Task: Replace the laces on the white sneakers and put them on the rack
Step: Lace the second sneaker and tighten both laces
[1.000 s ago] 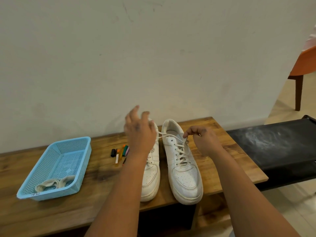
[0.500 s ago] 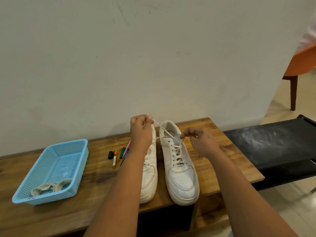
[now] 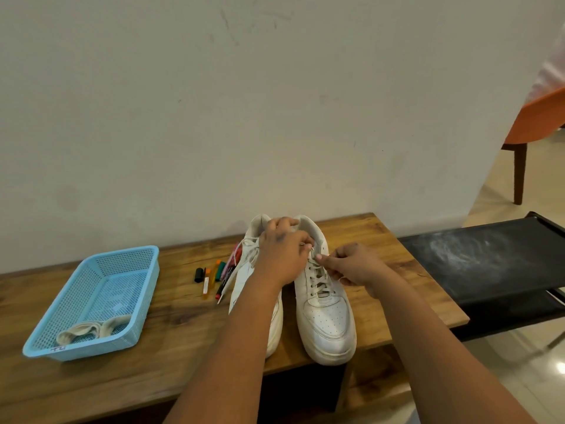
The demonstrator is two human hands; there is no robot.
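At the near edge of the wooden counter (image 3: pixel 183 377), both forearms reach in from below, and just under them sit the toes of the two white sneakers, side by side and pointing back toward the person. The right sneaker (image 3: pixel 327 319) is in full view, its lace (image 3: pixel 318 283) criss-crossed up the eyelets; the left sneaker (image 3: pixel 244 270) is largely covered by the left forearm, with a loose bit of lace showing at its top.

And here is the action: both hands meet over the upper eyelets of the right sneaker. The left hand (image 3: pixel 282 255) is curled, fingertips bunched at the top of the lacing and apparently pinching the lace, though the strand itself is hidden by the fingers. The right hand (image 3: pixel 354 266) is curled too, thumb and forefinger pinched on the lace just beside the left hand's fingers.

Left of the hands, a little cluster of coloured markers (image 3: pixel 215 278) lies against the left sneaker's side. Further left, a blue plastic basket (image 3: pixel 128 304) holds a bundle of pale laces (image 3: pixel 91 330) in its near corner.

Right of the hands, beyond the counter's end, stands the black rack (image 3: pixel 489 264), its top tier dusty. Behind it all is a plain wall (image 3: pixel 244 117), with an orange chair (image 3: pixel 535 123) far right.
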